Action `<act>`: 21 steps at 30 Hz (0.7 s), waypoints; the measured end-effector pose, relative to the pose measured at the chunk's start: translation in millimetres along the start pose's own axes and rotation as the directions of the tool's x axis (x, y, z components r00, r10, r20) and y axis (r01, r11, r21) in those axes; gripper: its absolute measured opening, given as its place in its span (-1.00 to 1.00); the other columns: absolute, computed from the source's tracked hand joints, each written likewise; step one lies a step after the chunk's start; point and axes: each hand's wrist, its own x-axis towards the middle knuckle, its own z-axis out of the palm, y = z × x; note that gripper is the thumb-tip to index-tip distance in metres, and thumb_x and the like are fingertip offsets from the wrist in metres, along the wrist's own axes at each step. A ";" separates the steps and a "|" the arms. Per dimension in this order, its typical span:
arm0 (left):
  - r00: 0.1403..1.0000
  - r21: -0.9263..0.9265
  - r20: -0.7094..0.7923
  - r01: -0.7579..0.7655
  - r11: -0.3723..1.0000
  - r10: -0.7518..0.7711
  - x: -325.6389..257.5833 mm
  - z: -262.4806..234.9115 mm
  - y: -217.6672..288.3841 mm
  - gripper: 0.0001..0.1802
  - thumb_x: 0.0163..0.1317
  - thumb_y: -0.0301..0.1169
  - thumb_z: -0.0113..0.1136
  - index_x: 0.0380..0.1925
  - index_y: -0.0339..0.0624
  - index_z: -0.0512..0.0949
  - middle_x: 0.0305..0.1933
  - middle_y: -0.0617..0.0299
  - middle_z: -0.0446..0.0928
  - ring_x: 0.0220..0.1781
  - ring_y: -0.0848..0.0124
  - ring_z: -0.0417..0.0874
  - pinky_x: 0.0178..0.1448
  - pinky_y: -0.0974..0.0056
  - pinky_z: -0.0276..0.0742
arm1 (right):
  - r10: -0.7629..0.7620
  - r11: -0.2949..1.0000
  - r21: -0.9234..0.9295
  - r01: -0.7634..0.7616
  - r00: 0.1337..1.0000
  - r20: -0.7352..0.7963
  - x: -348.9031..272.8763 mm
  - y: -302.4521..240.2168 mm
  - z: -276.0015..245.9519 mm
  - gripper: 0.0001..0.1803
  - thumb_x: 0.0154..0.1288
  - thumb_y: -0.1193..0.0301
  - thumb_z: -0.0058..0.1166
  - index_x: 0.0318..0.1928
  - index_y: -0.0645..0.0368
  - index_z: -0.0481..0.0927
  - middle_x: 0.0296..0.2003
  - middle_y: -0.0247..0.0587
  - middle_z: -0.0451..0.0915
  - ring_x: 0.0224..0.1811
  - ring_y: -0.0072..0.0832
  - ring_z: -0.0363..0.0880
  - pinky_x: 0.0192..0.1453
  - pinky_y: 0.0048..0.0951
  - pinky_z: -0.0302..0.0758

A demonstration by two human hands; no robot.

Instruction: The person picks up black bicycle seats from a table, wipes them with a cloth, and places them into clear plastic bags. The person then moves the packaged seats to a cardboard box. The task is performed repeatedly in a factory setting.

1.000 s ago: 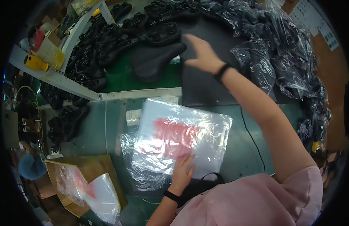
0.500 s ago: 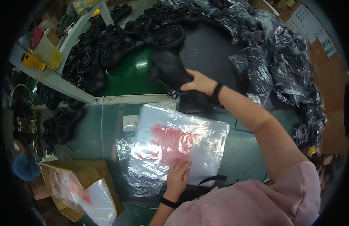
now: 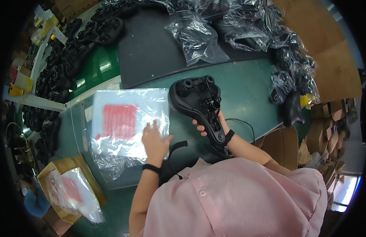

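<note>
A black bicycle saddle (image 3: 194, 94) is in my right hand (image 3: 223, 123), held by its narrow nose. Its underside faces up, showing round bumpers and a metal clamp. My fingers wrap around the nose from below, partly hidden by it. To the left, a stack of clear plastic bags (image 3: 100, 96) with a red printed block lies on the green table. My left hand (image 3: 155, 143) is over the right part of this stack, fingers spread and slightly blurred; whether it presses on the top bag, I cannot tell.
Bagged saddles (image 3: 246, 33) pile up at the back and right, partly on a dark mat (image 3: 151, 51). Bare saddles (image 3: 108, 31) line the far left. A cardboard box (image 3: 44, 177) with more bags stands at the lower left. An unbagged saddle (image 3: 292, 110) sits at the right edge.
My right hand has brought the saddle from the far side toward me and turned its underside up. My left hand stays at the bag stack, now nearer its right edge. The view has swung right.
</note>
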 end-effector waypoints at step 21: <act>0.873 -0.893 0.247 0.373 0.251 -0.420 6.4 -18.2 -53.1 -0.79 0.28 -0.25 0.19 -0.44 -0.13 0.54 -0.47 0.32 0.52 -0.43 0.55 0.53 -0.31 0.46 0.42 | -0.152 0.761 -0.644 -0.074 0.945 -0.288 -60.0 1.1 15.9 -0.39 0.14 0.39 0.21 0.17 0.22 0.26 -0.16 -0.03 0.56 -0.31 -0.24 0.66 -0.29 -0.30 0.64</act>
